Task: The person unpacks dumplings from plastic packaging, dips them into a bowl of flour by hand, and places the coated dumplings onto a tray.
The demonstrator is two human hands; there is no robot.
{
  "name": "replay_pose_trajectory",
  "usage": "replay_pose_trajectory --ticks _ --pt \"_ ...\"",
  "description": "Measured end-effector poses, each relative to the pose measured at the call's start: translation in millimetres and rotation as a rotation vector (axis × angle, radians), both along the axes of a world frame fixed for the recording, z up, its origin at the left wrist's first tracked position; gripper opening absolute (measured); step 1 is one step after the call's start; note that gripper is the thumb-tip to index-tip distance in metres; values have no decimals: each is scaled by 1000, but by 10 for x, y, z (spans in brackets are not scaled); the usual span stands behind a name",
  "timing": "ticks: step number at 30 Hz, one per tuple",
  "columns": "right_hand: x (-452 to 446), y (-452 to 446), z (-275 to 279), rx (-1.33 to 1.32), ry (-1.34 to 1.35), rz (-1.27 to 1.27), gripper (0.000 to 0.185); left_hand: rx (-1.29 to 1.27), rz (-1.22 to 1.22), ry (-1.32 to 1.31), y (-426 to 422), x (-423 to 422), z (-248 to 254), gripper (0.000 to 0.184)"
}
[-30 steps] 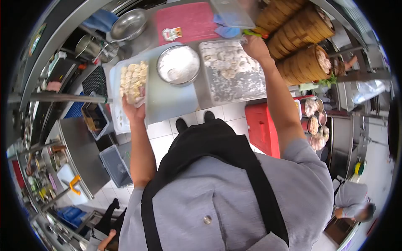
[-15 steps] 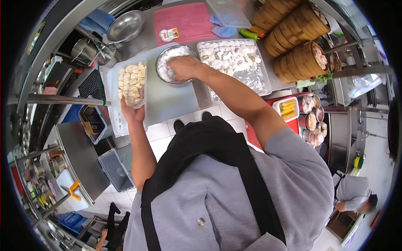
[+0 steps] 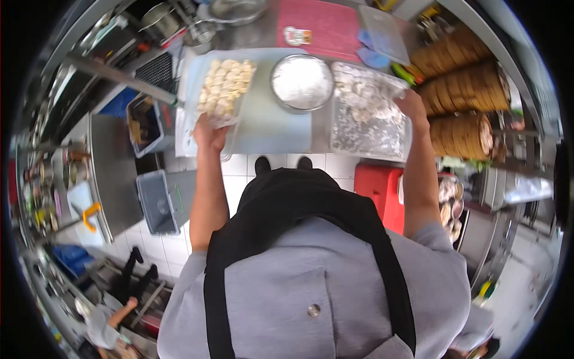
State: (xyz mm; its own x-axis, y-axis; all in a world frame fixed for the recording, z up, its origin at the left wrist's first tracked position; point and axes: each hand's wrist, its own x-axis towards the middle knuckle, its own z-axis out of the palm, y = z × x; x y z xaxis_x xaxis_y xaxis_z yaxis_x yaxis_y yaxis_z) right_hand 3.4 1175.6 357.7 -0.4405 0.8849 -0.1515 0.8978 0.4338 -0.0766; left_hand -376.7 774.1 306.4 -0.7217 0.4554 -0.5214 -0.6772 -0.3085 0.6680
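Okay, our right hand is now out of the bowl and at the right edge of the tray, so the bowl is hand-free; fingers bent, grasp too blurred to tell. Our left hand curls at the dumplings' near end, left of the bowl, its hold unclear.

L hand at near end of tray w/ yellowish dumplings; R hand at R edge of floury tray. Bowl of white powder btwn, pink board behind.
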Motion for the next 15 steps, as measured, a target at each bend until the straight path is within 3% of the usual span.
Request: replay_pose_trajectory --ticks 3,5,9,11,13,15 --pt "-286 -330 312 133 61 -173 43 35 54 -39 -23 22 17 43" --pt "-582 -532 522 217 119 -126 39 37 100 -36 -21 72 20 42" --pt "-1340 -970 773 384 451 282 30 121 209 -56 -60 81 -155 43" --pt "-1770 -1290 811 218 699 528 28 159 254 -73 -79 130 -140 44" --pt "-2219 -1621 717 108 625 564 24 380 341 -143 -96 152 -206 44" --pt "-2593 -2064 859 -129 534 630 26 443 354 -170 -112 212 -128 46"
